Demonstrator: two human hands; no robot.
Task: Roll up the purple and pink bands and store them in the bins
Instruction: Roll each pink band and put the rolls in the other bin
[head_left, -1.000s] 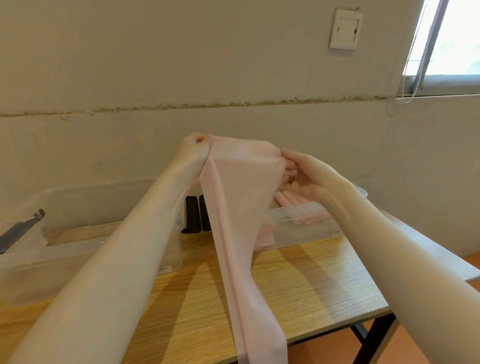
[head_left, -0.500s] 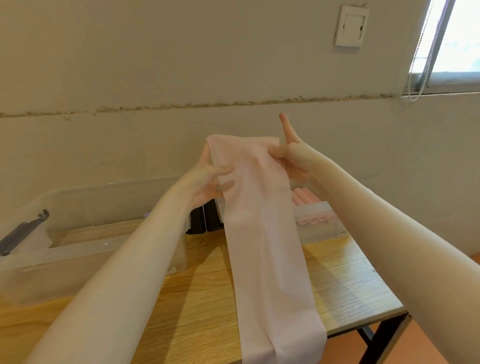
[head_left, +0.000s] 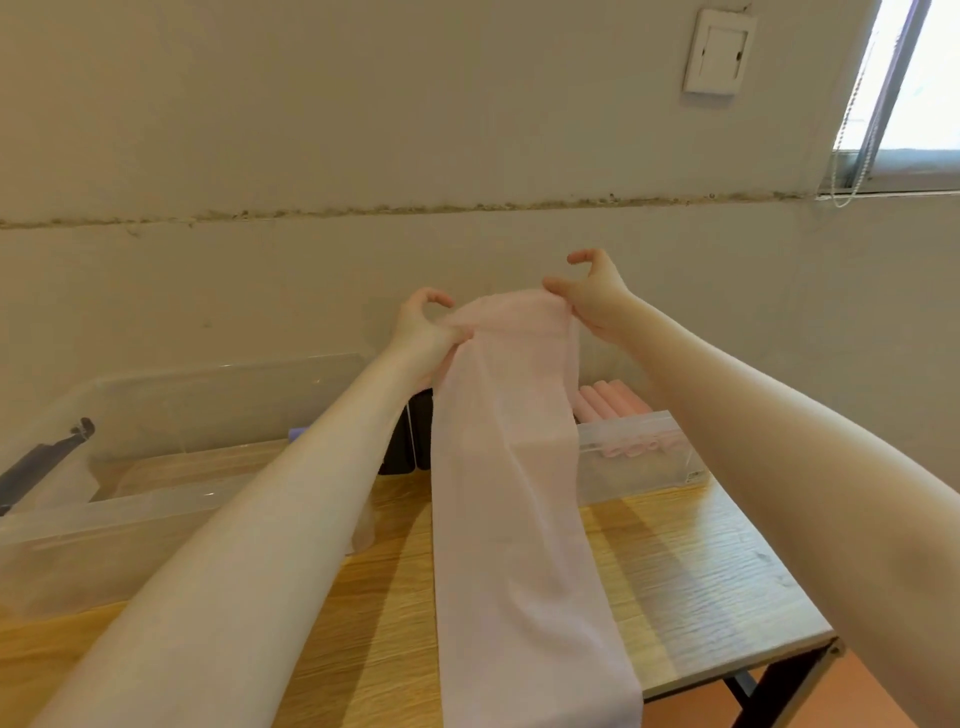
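Both hands hold the pink band (head_left: 514, 467) up by its top edge above the table (head_left: 701, 582): the left hand (head_left: 423, 332) pinches one corner, the right hand (head_left: 592, 293) the other. Rolled pink bands (head_left: 615, 400) apparently lie in the right bin (head_left: 639, 457).

a pale pink band (head_left: 511, 467) is hanging over a light wood-grain counter (head_left: 691, 582) beside clear bins (head_left: 156, 514) holding pink rolls (head_left: 613, 402).

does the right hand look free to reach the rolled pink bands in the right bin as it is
Probably not yet. The right hand grips the top edge of the pink band, as does the left hand. The rolled pink bands lie uncovered in the open bin below, so letting go would clear the way.
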